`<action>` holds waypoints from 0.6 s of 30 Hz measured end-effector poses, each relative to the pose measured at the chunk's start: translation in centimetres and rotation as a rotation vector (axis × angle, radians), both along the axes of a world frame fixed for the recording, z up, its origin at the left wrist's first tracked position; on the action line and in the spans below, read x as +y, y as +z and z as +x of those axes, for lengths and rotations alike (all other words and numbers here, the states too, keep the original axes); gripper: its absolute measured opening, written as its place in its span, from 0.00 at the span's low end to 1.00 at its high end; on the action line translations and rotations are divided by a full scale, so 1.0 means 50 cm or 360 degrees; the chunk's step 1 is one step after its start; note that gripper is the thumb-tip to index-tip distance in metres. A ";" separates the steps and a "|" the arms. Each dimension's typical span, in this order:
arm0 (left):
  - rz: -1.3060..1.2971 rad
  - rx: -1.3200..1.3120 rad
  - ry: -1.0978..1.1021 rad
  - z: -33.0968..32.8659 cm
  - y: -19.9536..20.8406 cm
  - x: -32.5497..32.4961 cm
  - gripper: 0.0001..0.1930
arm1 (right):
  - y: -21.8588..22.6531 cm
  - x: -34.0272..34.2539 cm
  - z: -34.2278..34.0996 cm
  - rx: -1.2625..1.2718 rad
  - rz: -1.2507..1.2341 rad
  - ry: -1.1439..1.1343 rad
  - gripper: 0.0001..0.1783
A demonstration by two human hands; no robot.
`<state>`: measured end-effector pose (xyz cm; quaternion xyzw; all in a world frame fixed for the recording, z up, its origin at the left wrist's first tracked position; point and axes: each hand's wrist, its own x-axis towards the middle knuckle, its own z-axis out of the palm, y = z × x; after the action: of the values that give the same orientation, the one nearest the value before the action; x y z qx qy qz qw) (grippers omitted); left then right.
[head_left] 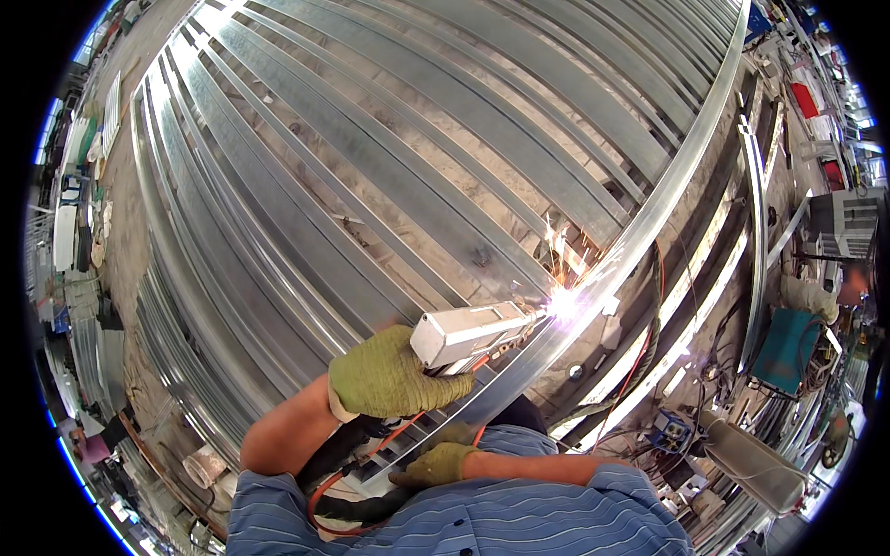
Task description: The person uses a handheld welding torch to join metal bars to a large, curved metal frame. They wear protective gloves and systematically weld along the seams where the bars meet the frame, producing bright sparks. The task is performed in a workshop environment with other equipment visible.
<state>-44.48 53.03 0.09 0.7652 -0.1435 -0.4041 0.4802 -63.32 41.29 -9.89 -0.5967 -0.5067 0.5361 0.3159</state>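
My left hand [380, 378], in a yellow-green work glove, grips a white box-shaped handheld welding torch [471, 334]. The torch's nozzle points right, at the joint between a flat metal slat [501, 264] and the long metal side rail [681, 181]. A bright arc [562, 304] glows there and sparks fly up from it. Close to my body, my right hand [443, 463], gloved alike, is curled beside the near end of the rail. What its fingers close on is hidden. An orange hose [320, 491] and a thick black hose [371, 508] run by my hands.
Many parallel slats form a large frame ahead. Stacked metal profiles [181, 371] lie at the left. On the right are long beams [709, 269], dark cables [654, 343], a teal machine [786, 350] and a grey cylinder [756, 466].
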 end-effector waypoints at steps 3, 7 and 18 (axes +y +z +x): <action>0.0014 -0.0013 -0.0020 -0.002 0.001 0.004 0.31 | 0.010 -0.002 0.011 -0.0001 -0.0018 -0.0001 0.29; 0.0118 0.0046 -0.0086 0.000 -0.001 0.008 0.31 | 0.021 -0.005 0.024 -0.0031 -0.0004 -0.0003 0.29; 0.0184 0.0299 -0.0091 0.005 0.015 0.009 0.35 | 0.028 -0.003 0.027 0.0025 -0.0008 -0.0144 0.17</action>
<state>-44.25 53.49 0.82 0.7459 -0.0961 -0.4953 0.4348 -61.96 41.14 -8.49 -0.6156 -0.4754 0.5271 0.3424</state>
